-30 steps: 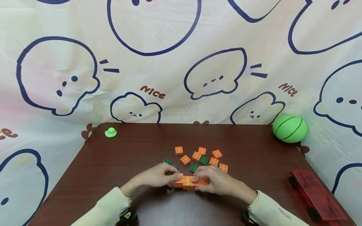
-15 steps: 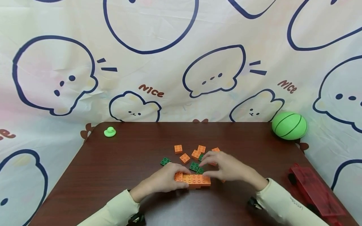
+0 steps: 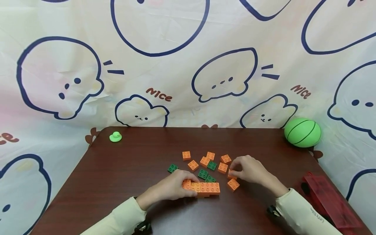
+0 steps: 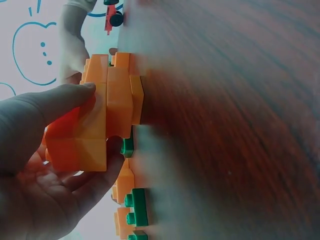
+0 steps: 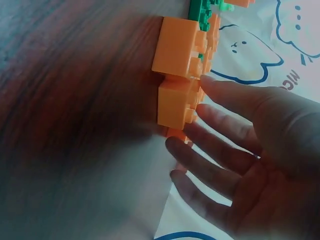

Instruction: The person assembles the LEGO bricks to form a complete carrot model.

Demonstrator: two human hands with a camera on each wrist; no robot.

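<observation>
My left hand [image 3: 176, 185] grips the left end of a joined row of orange toy building bricks [image 3: 210, 188], thumb on the near side. In the left wrist view, this stepped orange block [image 4: 120, 102] has a lower layer beneath it. My right hand [image 3: 249, 168] is at an orange brick [image 3: 231, 175] on the right of the loose bricks. In the right wrist view, its thumb and fingers are spread near the studs of that brick [image 5: 172, 102], not closed round it. Another orange brick [image 3: 233, 184] lies just nearer on the table.
Several loose orange bricks [image 3: 193, 165] and green bricks [image 3: 203, 174] lie beyond the hands on the dark wooden table [image 3: 141, 153]. A green toy duck [image 3: 116, 136] is at the far left, a green ball [image 3: 303, 132] far right. A red translucent toy car [image 3: 332, 199] stands at right.
My right hand has let go of the joined orange bricks and moved right to a loose orange brick. My left hand has shifted slightly right and keeps its grip on the joined bricks.
</observation>
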